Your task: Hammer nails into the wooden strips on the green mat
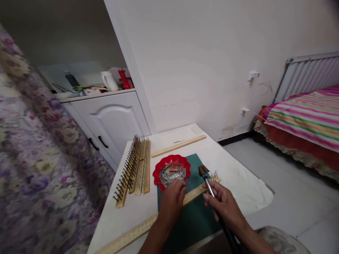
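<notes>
Pale wood, dotted with holes, forms the strip slanting across the green mat, nails standing near one end. The right hand grips a hammer; the left hand meets the red bowl, its hold unclear.

Bowl on mat, nailed strips to L, loose strip behind.

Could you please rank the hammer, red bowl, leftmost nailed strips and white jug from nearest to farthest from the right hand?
1. Hammer: in the right hand.
2. Red bowl: left.
3. Nailed strips: table's left side.
4. White jug: on the cabinet.
</notes>
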`<state>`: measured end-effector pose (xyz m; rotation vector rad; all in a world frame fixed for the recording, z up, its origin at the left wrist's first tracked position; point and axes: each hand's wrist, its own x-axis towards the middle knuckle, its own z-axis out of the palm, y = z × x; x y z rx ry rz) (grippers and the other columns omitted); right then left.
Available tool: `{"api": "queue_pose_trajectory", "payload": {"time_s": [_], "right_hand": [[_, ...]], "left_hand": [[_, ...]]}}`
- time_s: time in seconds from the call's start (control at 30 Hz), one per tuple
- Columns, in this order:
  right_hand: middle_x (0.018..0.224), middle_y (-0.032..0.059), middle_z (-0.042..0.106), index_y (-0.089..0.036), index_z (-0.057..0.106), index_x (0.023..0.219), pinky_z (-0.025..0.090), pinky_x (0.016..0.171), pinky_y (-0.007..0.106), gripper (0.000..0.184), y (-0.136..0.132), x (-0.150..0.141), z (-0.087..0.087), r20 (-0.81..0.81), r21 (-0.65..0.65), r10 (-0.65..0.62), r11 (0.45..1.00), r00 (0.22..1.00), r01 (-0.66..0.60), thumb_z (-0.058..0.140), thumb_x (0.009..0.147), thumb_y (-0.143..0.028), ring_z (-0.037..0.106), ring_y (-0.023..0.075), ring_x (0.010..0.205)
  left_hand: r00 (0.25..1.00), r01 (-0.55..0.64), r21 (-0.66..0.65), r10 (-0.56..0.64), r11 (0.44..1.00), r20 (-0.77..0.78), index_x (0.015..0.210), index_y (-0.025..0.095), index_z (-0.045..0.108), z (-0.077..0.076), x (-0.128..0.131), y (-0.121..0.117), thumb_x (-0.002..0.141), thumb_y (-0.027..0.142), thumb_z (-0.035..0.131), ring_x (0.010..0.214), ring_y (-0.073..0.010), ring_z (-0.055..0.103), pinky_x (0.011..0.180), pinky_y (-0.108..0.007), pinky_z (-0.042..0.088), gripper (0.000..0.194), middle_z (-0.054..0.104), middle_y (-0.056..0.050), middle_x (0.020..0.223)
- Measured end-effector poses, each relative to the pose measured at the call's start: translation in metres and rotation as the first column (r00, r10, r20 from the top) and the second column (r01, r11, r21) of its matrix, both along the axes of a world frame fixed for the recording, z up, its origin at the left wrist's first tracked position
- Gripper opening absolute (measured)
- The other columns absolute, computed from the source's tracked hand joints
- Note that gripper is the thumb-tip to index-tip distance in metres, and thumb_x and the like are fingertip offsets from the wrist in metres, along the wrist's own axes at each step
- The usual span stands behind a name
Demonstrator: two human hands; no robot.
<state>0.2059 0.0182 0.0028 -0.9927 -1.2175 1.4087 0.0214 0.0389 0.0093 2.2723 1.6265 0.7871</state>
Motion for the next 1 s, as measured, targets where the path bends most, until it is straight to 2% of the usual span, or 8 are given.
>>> {"api": "queue_pose_trajectory", "payload": {"time_s": [0.1,0.23,0.4,0.57,0.67,0.73,0.83,1.0], "right_hand": [[0.060,-0.0065,0.055,-0.018,0.049,0.093,0.032,0.027,0.011,0.024,0.000,-0.003,-0.004,0.028,0.028,-0.053,0.998,0.998,0.052,0.061,0.076,-0.030,0.040,0.0041,0.036],[0.060,-0.0066,0.056,-0.019,0.050,0.090,0.030,0.026,0.012,0.020,0.001,0.000,-0.008,0.002,0.033,-0.070,0.997,0.998,0.070,0.060,0.076,-0.029,0.038,0.0037,0.034],[0.055,-0.0079,0.055,-0.019,0.051,0.090,0.030,0.025,0.012,0.027,-0.002,0.005,-0.003,-0.065,-0.020,-0.025,1.000,0.998,0.024,0.066,0.070,-0.029,0.035,0.0021,0.030],[0.056,-0.0077,0.056,-0.019,0.050,0.091,0.031,0.027,0.011,0.027,-0.009,0.009,-0.001,-0.115,-0.035,0.027,0.999,0.993,-0.031,0.065,0.071,-0.030,0.035,0.0012,0.029],[0.057,-0.0067,0.057,-0.020,0.050,0.091,0.032,0.028,0.012,0.027,-0.011,0.010,-0.001,-0.129,-0.021,0.001,1.000,0.992,-0.003,0.065,0.072,-0.031,0.042,0.0046,0.034],[0.058,-0.0057,0.057,-0.021,0.050,0.092,0.034,0.028,0.014,0.030,-0.011,0.011,0.000,-0.142,-0.009,-0.015,1.000,0.990,0.014,0.066,0.071,-0.033,0.050,0.0091,0.041],[0.059,-0.0056,0.056,-0.020,0.051,0.094,0.032,0.028,0.014,0.031,-0.011,0.015,0.005,-0.101,-0.012,-0.062,0.998,0.993,0.061,0.065,0.073,-0.037,0.047,0.0078,0.038],[0.057,-0.0065,0.056,-0.019,0.051,0.096,0.024,0.030,0.015,0.027,-0.012,0.029,0.013,-0.028,0.009,-0.141,0.990,0.990,0.141,0.058,0.079,-0.038,0.036,0.0019,0.028]], "left_hand": [[0.979,0.093,-0.038,-0.084,0.995,0.184,0.079,0.019,0.053,-0.001,0.016,-0.018,0.088,0.024,0.040,0.071,-0.0131,0.052,0.064,-0.022,0.038,0.017,0.056,-0.001,0.076],[0.958,0.165,-0.040,-0.151,0.985,0.244,0.076,0.018,0.057,0.004,0.027,-0.031,0.086,0.022,0.044,0.067,-0.0122,0.050,0.061,-0.022,0.036,0.017,0.052,0.000,0.072],[0.905,0.138,-0.053,-0.104,0.989,0.412,0.070,0.017,0.060,0.002,0.032,-0.036,0.079,0.021,0.053,0.062,-0.0110,0.049,0.057,-0.021,0.034,0.012,0.051,0.001,0.067],[0.568,0.168,-0.254,0.117,0.953,0.814,0.068,0.016,0.059,-0.020,0.048,-0.037,0.073,0.027,0.061,0.053,-0.0099,0.051,0.054,-0.021,0.039,0.013,0.055,0.003,0.056],[0.352,0.215,-0.274,0.188,0.937,0.917,0.067,0.015,0.059,-0.028,0.061,-0.037,0.070,0.028,0.063,0.055,-0.0113,0.053,0.058,-0.024,0.042,0.014,0.058,0.001,0.055],[0.284,0.243,-0.272,0.200,0.931,0.938,0.068,0.014,0.059,-0.029,0.066,-0.036,0.072,0.029,0.061,0.057,-0.0119,0.055,0.059,-0.025,0.043,0.016,0.060,0.000,0.059],[0.346,0.205,-0.264,0.183,0.942,0.920,0.073,0.015,0.059,-0.024,0.064,-0.029,0.077,0.032,0.056,0.060,-0.0124,0.055,0.060,-0.025,0.044,0.018,0.061,-0.001,0.063],[0.746,0.022,-0.160,0.091,0.987,0.659,0.073,0.016,0.058,-0.024,0.052,0.000,0.082,0.033,0.049,0.066,-0.0132,0.054,0.064,-0.024,0.041,0.021,0.058,0.000,0.066]]}}
